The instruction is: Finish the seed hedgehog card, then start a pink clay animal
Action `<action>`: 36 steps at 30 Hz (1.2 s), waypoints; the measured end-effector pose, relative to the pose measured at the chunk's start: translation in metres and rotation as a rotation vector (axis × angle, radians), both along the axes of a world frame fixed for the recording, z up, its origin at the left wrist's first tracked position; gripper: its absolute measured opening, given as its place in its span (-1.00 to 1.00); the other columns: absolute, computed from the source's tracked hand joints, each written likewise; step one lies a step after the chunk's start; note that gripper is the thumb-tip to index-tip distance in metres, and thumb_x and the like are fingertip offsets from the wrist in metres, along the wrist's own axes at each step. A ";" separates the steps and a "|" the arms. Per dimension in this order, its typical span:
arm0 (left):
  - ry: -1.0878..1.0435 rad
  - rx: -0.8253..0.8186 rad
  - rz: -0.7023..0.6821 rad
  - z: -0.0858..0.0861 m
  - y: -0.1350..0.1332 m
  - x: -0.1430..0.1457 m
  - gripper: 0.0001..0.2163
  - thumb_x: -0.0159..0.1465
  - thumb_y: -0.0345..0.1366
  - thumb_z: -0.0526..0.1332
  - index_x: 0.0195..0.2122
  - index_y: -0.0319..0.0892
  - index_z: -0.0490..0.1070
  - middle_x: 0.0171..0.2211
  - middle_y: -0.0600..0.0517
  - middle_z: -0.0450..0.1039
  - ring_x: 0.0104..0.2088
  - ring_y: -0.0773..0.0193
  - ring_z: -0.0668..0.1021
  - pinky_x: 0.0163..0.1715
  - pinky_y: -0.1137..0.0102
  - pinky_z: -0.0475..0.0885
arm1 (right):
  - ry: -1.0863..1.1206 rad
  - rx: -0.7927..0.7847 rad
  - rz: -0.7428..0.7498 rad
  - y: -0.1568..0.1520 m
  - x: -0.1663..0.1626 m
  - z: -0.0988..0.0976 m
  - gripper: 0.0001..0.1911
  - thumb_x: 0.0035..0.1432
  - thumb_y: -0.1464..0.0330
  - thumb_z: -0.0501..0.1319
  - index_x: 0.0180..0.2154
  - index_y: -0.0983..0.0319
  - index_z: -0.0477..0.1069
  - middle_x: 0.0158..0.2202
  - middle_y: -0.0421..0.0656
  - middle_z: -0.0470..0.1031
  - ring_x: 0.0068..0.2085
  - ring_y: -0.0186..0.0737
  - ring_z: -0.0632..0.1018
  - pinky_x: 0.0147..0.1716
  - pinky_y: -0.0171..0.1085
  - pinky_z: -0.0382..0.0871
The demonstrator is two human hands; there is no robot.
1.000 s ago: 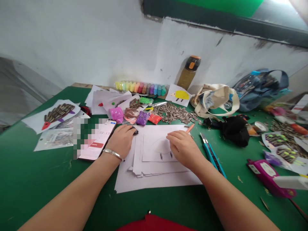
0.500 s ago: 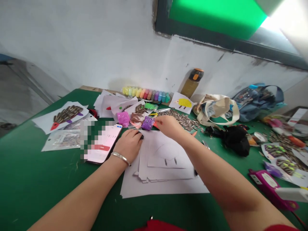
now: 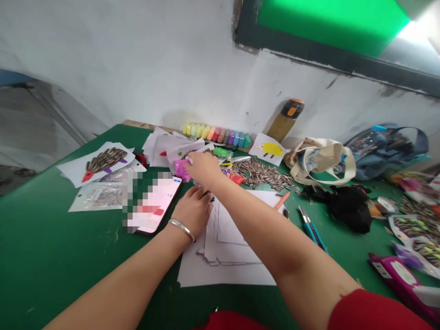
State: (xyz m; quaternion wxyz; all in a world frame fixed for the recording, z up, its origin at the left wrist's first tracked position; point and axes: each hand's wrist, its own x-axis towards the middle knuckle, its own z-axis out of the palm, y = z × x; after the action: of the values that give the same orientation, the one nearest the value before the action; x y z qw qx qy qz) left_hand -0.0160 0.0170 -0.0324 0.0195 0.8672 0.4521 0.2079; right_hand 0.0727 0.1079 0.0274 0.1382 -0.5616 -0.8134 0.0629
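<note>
- The green table (image 3: pixel 51 256) carries everything; most of the loose craft clutter sits toward its far edge, by the wall.
- A stack of white paper sheets (image 3: pixel 227 261) lies near the table's near edge, right in front of you.
- Your right hand (image 3: pixel 203 167) reaches across your left arm toward the far edge. Its fingers are bent down onto the pink packet (image 3: pixel 180 170), but I cannot tell whether they have gripped it.
- Your left hand (image 3: pixel 194 207) lies flat, fingers spread and holding nothing. It presses on the stack's left margin, probably to stop the sheets sliding.
- A phone (image 3: pixel 153 206) lies just left of that hand.
- Sunflower seeds (image 3: pixel 261 172) are heaped just right of the packets, within easy reach.
</note>
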 end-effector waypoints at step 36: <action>-1.249 -1.143 0.109 0.049 -0.033 0.048 -0.61 0.05 -0.07 0.43 -0.19 -0.22 0.52 -0.24 -0.03 0.56 -0.28 0.24 0.59 -0.33 0.36 0.58 | 1.245 -0.419 -0.169 -0.146 0.151 -0.014 -0.64 0.19 0.08 0.17 -0.43 0.24 0.44 -0.54 -0.21 0.40 -0.46 -0.32 0.42 -0.45 -0.31 0.31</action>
State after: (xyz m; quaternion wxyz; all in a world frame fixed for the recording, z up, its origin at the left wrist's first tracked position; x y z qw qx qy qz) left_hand 0.0323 -0.0164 0.0165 0.6907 0.4269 0.4352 0.3891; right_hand 0.2236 -0.0380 0.0129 0.4749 -0.4972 -0.5052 0.5216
